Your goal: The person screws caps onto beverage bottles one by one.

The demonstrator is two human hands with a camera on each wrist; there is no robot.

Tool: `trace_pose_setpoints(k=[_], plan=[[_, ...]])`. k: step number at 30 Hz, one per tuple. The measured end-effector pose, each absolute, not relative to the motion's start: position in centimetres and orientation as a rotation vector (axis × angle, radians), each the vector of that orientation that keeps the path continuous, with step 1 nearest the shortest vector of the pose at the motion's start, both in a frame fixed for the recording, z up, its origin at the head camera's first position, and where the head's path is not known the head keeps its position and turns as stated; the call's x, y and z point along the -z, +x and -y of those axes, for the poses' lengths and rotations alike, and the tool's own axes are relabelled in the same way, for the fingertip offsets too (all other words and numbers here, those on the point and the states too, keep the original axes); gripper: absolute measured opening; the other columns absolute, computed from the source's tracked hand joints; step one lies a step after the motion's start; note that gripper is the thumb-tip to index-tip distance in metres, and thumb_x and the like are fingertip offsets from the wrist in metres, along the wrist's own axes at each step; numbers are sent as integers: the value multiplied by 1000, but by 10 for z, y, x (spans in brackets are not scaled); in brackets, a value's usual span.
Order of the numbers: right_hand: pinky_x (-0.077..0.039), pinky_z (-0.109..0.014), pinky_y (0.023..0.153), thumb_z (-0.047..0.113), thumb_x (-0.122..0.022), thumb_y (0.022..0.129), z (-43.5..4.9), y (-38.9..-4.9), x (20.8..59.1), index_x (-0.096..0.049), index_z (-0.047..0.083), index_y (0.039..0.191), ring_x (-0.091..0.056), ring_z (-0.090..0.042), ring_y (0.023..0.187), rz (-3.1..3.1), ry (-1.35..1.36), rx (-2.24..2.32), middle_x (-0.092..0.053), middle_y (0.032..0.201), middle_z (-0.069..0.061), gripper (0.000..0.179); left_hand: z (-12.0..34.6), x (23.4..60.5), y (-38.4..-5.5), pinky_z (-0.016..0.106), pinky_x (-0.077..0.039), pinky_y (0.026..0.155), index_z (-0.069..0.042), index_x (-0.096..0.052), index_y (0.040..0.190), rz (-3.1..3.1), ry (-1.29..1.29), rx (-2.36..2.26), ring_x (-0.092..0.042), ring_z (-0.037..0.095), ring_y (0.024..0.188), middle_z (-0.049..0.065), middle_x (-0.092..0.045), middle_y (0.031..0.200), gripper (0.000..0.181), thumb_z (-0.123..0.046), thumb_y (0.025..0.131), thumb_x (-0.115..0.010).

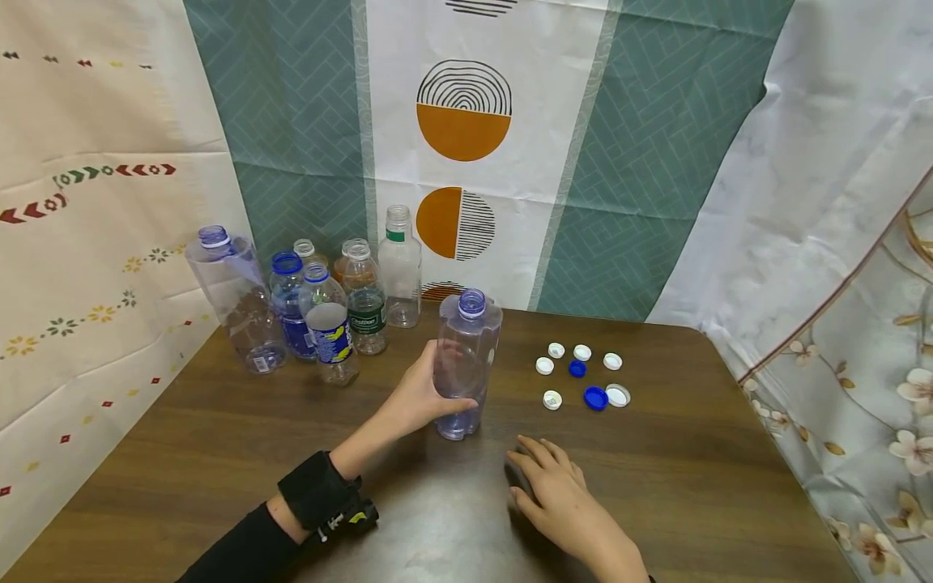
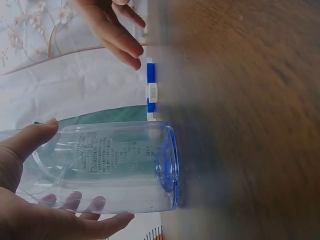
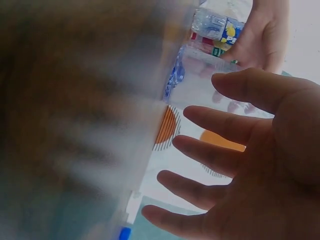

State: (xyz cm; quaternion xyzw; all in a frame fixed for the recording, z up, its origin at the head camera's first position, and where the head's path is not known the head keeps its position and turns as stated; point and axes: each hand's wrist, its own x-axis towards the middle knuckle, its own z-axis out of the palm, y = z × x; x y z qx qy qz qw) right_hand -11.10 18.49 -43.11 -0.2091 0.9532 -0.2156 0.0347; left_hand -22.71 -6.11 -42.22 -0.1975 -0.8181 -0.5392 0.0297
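Note:
In the head view my left hand grips a clear, purple-tinted plastic bottle around its side, thumb at the front. The bottle is upright and capless, at the middle of the table. The left wrist view shows printed text on the bottle and its bluish base by the tabletop, with the left hand's fingers wrapped behind. My right hand hovers over the table to the right of the bottle, holding nothing. In the right wrist view this hand has its fingers spread and fairly straight.
Several capless bottles stand at the back left, among them a large leaning-looking bottle, a lemon-labelled bottle and a tall green-necked bottle. Several white caps and blue caps lie right of centre. Curtains hang behind the wooden table.

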Motion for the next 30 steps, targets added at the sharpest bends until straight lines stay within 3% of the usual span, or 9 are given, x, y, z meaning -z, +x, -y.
trace_pose_setpoints(k=[18,30], plan=[[-36,-76,101,22,-67,99,-184,-111,433,-60,4,138,-36,-49,140,-2895,-655,638,-44,154,-20,44,62,422,-223,53,-43,109,-11,-41,138,2550,-595,1697,-55,30,129,10,-59,135,87,-15,70,-96],[-44,-71,97,18,-66,99,-185,-122,431,-60,-2,135,-46,-51,131,-2906,-752,566,-50,146,-25,41,63,425,-225,52,-44,109,-11,-40,138,2548,-604,1696,-55,29,129,10,-58,136,89,-17,69,-96]])
